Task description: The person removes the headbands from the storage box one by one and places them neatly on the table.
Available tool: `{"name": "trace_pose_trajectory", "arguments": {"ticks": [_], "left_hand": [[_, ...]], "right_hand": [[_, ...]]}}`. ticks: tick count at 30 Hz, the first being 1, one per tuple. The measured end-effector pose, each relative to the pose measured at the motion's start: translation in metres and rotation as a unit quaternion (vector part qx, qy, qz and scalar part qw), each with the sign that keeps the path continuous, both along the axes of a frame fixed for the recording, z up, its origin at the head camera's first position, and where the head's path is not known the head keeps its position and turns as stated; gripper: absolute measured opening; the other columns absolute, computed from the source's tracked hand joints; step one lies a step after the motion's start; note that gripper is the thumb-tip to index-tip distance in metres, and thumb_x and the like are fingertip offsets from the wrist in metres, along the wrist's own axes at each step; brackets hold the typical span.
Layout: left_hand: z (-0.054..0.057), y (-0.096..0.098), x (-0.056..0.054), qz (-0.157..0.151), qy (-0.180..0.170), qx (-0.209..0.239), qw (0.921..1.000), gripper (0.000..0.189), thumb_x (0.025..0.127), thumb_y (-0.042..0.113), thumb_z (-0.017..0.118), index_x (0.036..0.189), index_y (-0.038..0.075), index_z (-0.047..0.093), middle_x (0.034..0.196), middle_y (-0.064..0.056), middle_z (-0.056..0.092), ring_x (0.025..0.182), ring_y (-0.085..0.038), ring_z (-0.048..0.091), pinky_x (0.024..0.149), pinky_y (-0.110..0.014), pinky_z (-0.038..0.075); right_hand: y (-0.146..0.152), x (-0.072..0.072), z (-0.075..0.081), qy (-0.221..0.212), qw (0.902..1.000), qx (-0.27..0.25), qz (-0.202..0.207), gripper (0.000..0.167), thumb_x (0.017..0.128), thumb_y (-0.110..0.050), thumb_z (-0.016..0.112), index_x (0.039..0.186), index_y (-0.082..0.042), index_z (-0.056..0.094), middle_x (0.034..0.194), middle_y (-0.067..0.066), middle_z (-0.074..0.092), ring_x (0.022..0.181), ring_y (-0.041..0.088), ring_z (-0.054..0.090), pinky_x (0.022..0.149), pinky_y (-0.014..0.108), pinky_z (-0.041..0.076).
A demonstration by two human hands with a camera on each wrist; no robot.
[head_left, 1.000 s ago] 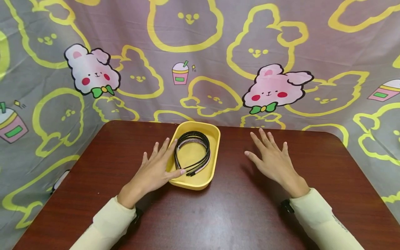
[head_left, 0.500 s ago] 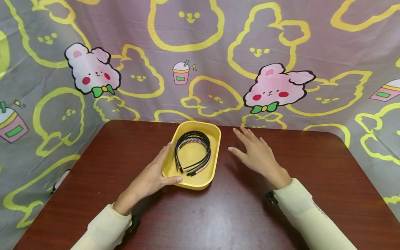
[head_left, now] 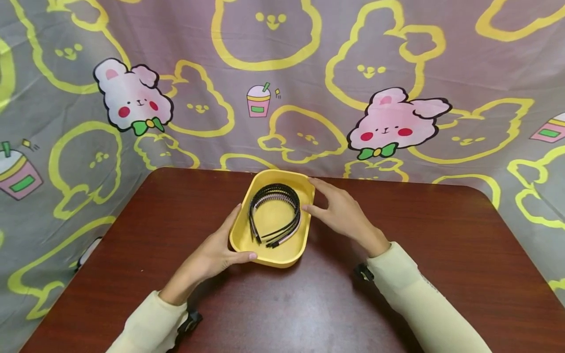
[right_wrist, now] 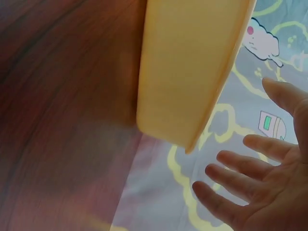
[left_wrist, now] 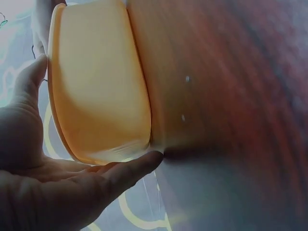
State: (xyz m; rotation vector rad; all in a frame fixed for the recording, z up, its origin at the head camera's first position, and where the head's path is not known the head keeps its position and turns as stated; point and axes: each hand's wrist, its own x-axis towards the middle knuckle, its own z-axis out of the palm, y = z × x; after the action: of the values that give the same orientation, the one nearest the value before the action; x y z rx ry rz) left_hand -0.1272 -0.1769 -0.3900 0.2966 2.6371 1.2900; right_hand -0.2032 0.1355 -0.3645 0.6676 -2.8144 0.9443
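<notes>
Now the right hand (head_left: 340, 211) swings in beside the yellow tray (head_left: 282, 256), fingers spread, contact unclear | left hand (head_left: 216, 252) grips its near-left corner | tray sits on table (head_left: 450, 235), headbands (head_left: 295, 227) inside | both sides look covered for two-handed handling

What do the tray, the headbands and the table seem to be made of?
Tray: probably plastic, satin; smooth rounded walls look moulded.
Headbands: maybe plastic or metal, finish unclear; thin, toothed.
Table: wood or laminate, glossy; grain and reflected light show.
</notes>
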Motion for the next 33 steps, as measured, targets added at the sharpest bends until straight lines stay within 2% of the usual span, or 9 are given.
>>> {"name": "trace_pose_trajectory", "arguments": {"ticks": [6, 13, 17, 25, 33], "left_hand": [[-0.003, 0.000, -0.001, -0.004, -0.008, 0.039, 0.9992, 0.126, 0.080, 0.028, 0.093, 0.170, 0.015, 0.007, 0.175, -0.016, 0.019, 0.154, -0.040, 0.033, 0.126, -0.059, 0.024], [-0.005, -0.002, -0.003, -0.011, -0.031, 0.086, 0.9957, 0.126, 0.080, 0.020, 0.093, 0.170, 0.012, 0.004, 0.175, -0.017, 0.015, 0.157, -0.036, 0.025, 0.128, -0.056, 0.016], [-0.005, -0.004, -0.004, -0.013, -0.042, 0.087, 0.9952, 0.127, 0.081, 0.021, 0.092, 0.170, 0.013, 0.002, 0.176, -0.017, 0.013, 0.158, -0.035, 0.022, 0.129, -0.056, 0.013], [-0.006, -0.003, -0.005, -0.011, -0.052, 0.079, 0.9955, 0.128, 0.080, 0.024, 0.093, 0.170, 0.015, 0.003, 0.176, -0.013, 0.013, 0.159, -0.032, 0.020, 0.130, -0.054, 0.013], [-0.004, -0.004, -0.004, -0.011, -0.054, 0.082, 0.9951, 0.127, 0.081, 0.024, 0.092, 0.170, 0.012, 0.002, 0.177, -0.013, 0.011, 0.159, -0.033, 0.021, 0.129, -0.055, 0.013]], "right_hand": [[-0.012, -0.010, 0.001, -0.011, 0.9989, -0.044, 0.010, 0.070, 0.093, -0.030, 0.081, 0.154, -0.010, 0.053, 0.150, 0.014, 0.061, 0.139, 0.033, 0.058, 0.117, 0.051, 0.045], [-0.025, -0.023, 0.001, -0.028, 0.9974, -0.065, 0.009, 0.068, 0.091, -0.027, 0.083, 0.151, -0.007, 0.057, 0.147, 0.015, 0.063, 0.132, 0.036, 0.062, 0.111, 0.052, 0.050], [-0.029, -0.026, 0.002, -0.033, 0.9966, -0.075, 0.008, 0.069, 0.091, -0.025, 0.084, 0.151, -0.006, 0.056, 0.146, 0.016, 0.064, 0.130, 0.038, 0.063, 0.108, 0.053, 0.052], [-0.037, -0.034, 0.000, -0.063, 0.9932, -0.093, 0.030, 0.066, 0.093, -0.021, 0.081, 0.153, -0.009, 0.055, 0.144, 0.016, 0.065, 0.133, 0.036, 0.063, 0.110, 0.051, 0.051], [-0.045, -0.045, -0.008, -0.058, 0.9928, -0.091, 0.052, 0.064, 0.093, -0.012, 0.079, 0.152, -0.008, 0.055, 0.140, 0.017, 0.067, 0.129, 0.035, 0.065, 0.109, 0.050, 0.052]]}}
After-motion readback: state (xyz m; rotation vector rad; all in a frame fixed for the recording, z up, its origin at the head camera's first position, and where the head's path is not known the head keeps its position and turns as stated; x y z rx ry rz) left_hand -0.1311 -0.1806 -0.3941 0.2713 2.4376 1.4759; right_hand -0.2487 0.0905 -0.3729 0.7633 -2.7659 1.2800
